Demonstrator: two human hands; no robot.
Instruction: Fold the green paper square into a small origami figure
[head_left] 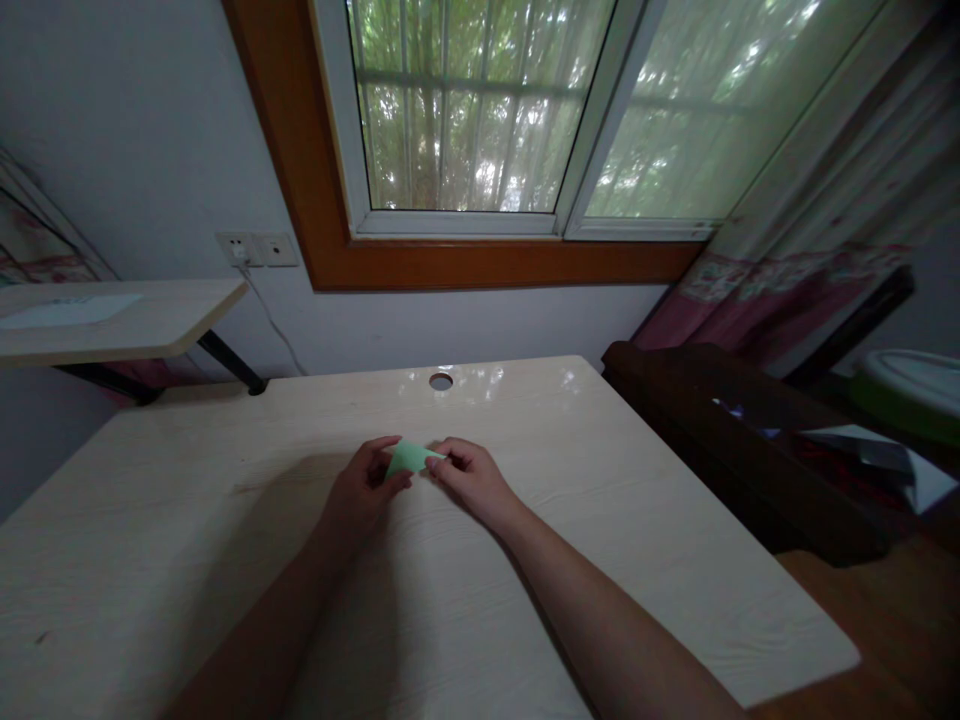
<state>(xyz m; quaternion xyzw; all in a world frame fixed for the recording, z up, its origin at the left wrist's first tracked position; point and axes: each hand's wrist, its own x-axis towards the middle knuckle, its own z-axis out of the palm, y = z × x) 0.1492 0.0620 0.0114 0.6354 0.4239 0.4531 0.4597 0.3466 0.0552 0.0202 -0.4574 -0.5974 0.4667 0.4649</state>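
A small piece of light green paper (409,457) is held between my two hands, over the middle of the pale wooden desk (480,600). It looks folded, with a pointed right end. My left hand (366,478) grips its left side, thumb below and fingers above. At the pointed right end, my right hand (471,474) pinches the paper between thumb and forefinger. Part of the paper's edges is hidden behind the fingers.
A raised shelf (187,318) on black legs stands at the back left. A round cable hole (441,382) sits near the desk's far edge. Beyond the right edge is a dark wooden piece of furniture (697,400) with things on it.
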